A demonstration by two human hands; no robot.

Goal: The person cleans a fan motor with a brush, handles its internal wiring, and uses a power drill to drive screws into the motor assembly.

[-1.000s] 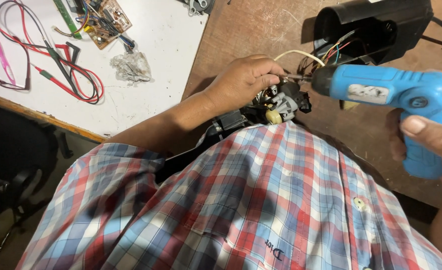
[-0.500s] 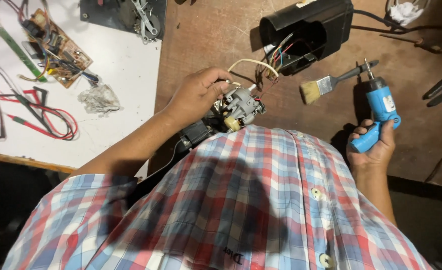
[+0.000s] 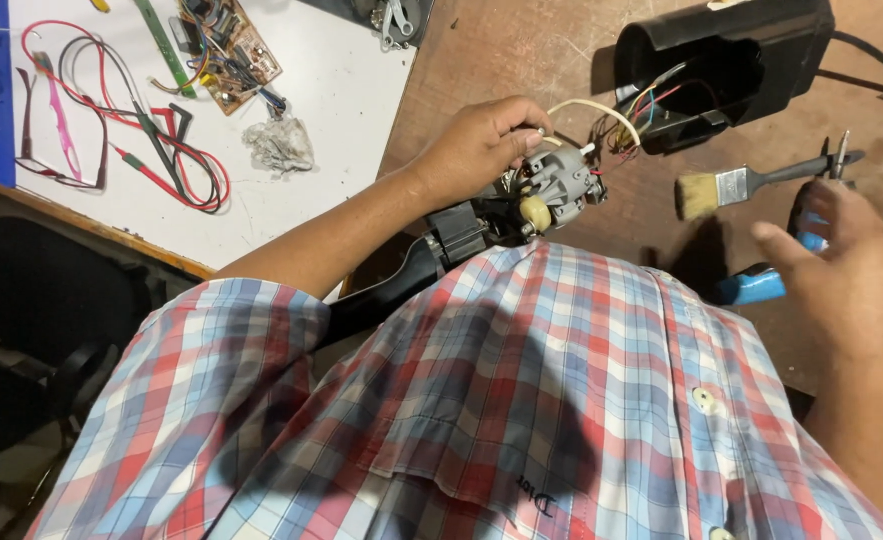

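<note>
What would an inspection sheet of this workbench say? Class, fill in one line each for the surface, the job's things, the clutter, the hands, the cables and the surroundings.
Surface: brown wooden bench with a white sheet on one side.
Job's things: grey motor assembly with coloured wires; blue power tool lying on the bench.
Clutter: paintbrush, black housing, circuit board, crumpled plastic.
Hands: left hand grips the motor assembly; right hand open above the blue power tool, not gripping it.
Cables: red and black test leads on the white sheet.
Surroundings: dark chair below the bench edge.
</note>
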